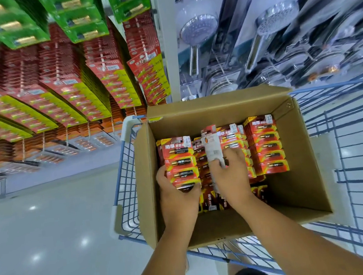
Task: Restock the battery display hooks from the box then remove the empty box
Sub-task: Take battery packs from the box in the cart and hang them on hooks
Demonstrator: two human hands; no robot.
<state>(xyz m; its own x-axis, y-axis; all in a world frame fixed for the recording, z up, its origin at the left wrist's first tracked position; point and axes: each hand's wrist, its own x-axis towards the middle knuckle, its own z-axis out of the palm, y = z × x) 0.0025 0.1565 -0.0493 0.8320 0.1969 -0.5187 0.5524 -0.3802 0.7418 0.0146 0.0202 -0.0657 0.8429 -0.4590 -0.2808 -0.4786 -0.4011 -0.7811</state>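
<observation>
Box: cardboard box (pixel 296 182) sits open-topped in a blue wire cart (pixel 122 185), parked just beside the battery display (pixel 60 88). Judged: placed there so each pick is a short reach to the hooks.

Contents: red-and-yellow battery packs (pixel 266 145) stand on edge in rows, filling the far and left part of the box. Near-right floor of the box is bare cardboard, so the box is only partly drawn down.

Left hand: left hand (pixel 178 192) grips a stack of packs (pixel 180 162) from its lower end, fingers curled round the left edge, thumb across the bottom. Judged: the stack is held as one block so several packs go to a hook in one trip.

Right hand: right hand (pixel 231 174) pinches a pack turned backside out (pixel 211 147), white card face showing, fingers curled at its lower end. Pack stands raised above the row. Judged: either being pulled free or being squared up with the others; cannot tell which.

Display: hooks already hang thick with red packs, green packs (pixel 14 27) above. No empty hook can be made out; image there is blurred.

Neighbouring bay: shower heads (pixel 199 30) in clear packaging, not part of the task.

Stage (judged): mid-restock, gathering step. Box removal is far off, many packs remain.

Risk (judged): one-handed stack may fan out when lifted.
</observation>
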